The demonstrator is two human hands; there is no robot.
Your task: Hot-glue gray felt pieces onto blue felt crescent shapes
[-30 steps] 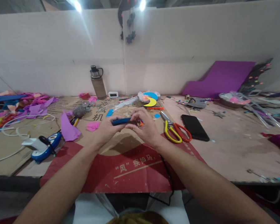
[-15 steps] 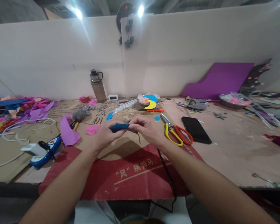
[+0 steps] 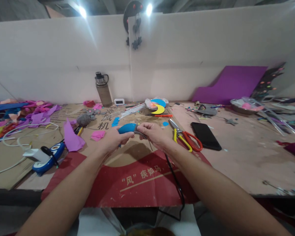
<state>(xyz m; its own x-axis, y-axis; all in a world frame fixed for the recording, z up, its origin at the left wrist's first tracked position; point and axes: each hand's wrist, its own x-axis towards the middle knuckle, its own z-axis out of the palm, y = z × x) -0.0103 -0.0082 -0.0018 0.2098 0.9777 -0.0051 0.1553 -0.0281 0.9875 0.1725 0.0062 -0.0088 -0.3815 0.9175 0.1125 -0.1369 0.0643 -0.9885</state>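
Note:
Between my two hands, above the cardboard, is a curved blue piece [image 3: 127, 128], perhaps felt or foam, with a grey edge toward its right end. My left hand [image 3: 112, 141] pinches its left side, the thumb along the lower edge. At the right end, the fingers of my right hand [image 3: 152, 133] are closed on the grey part. A thin dark strand hangs below the right fingers. Scissors [image 3: 184, 137] with one yellow and one red handle lie just right of my right hand. A pink scrap [image 3: 97, 135] lies beyond my left wrist.
A phone [image 3: 206, 136] lies right of the scissors. Behind stand a bottle [image 3: 104, 91] and a small white clock [image 3: 119, 102]. A yellow crescent [image 3: 159, 109] rests by a bag. Coloured scraps [image 3: 19, 114], a white cable and a blue power strip [image 3: 48, 163] occupy the left.
The blue piece has turned so that its broad blue face shows instead of a narrow edge. My right fingers have shifted slightly right along it.

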